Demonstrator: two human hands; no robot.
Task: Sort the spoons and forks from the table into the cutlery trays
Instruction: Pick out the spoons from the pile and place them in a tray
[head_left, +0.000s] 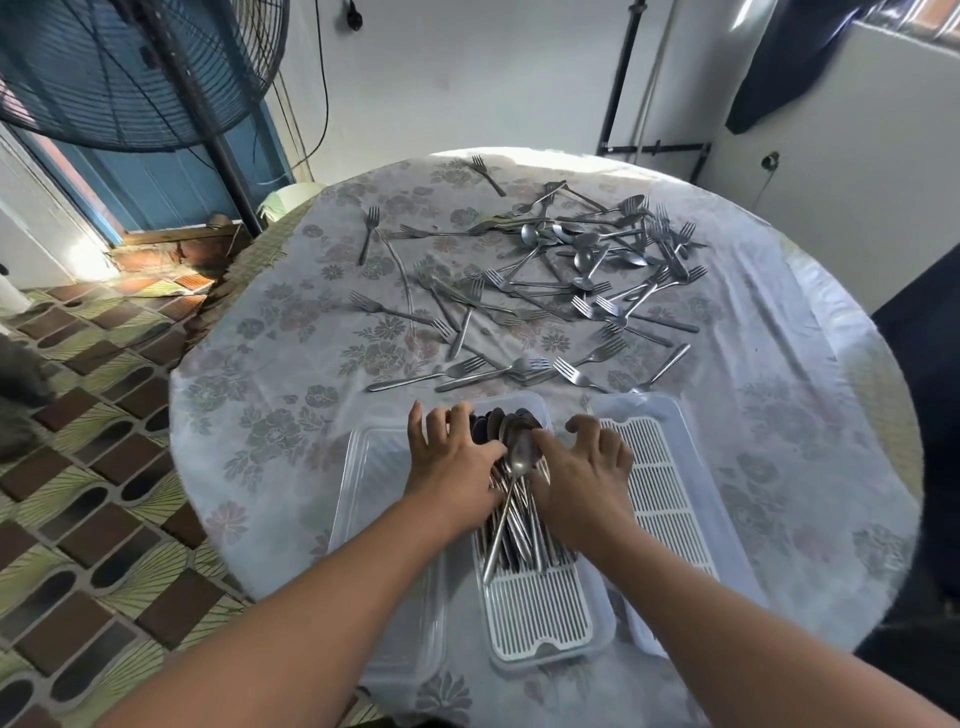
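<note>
My left hand (451, 457) and right hand (584, 470), fingers spread, press the spoon stack (514, 499) together in the middle tray (540, 618). The right tray (670, 499) looks empty. Scattered forks and spoons (561, 275) remain, so I judge the sorting under halfway.

Big standing fan (130, 67) — patterned floor tiles (78, 519) — dark cloth (779, 67) hanging.

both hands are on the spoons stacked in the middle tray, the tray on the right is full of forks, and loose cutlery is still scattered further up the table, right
Not quite. The head view shows the right tray holds no forks; only its white slatted insert shows. The rest stands: the left hand and right hand rest on the spoons in the middle tray, and loose cutlery lies further up the table.
</note>
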